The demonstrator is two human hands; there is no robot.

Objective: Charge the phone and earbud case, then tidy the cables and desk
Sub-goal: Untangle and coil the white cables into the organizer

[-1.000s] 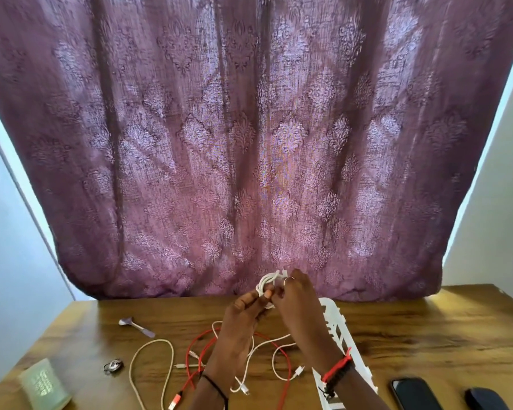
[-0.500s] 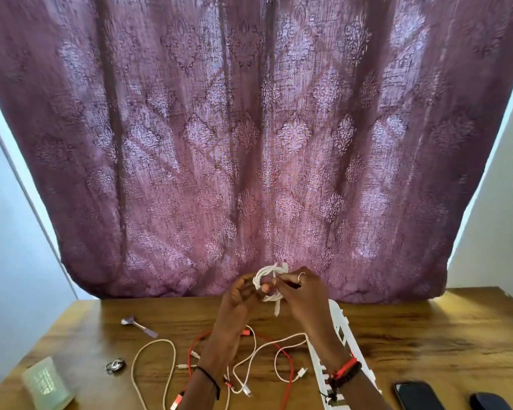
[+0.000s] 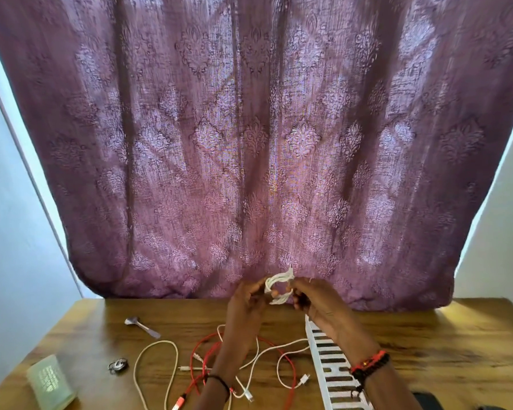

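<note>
Left hand (image 3: 247, 297), right hand (image 3: 316, 297) both pinch white cable coil (image 3: 279, 287) above tabletop (image 3: 427, 344). Risk: grip slackens, coil unwinds, drops onto loose cables (image 3: 157, 342).

Spoon (image 3: 142, 327) left of loose cables (image 3: 290, 342) on table (image 3: 427, 350), slotted strip (image 3: 332, 368) to their right.

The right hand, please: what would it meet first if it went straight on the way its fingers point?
The coiled white cable that the right hand pinches, then probably the left hand holding the coil's other side. The curtain hangs behind both, but how far back is unclear.
</note>
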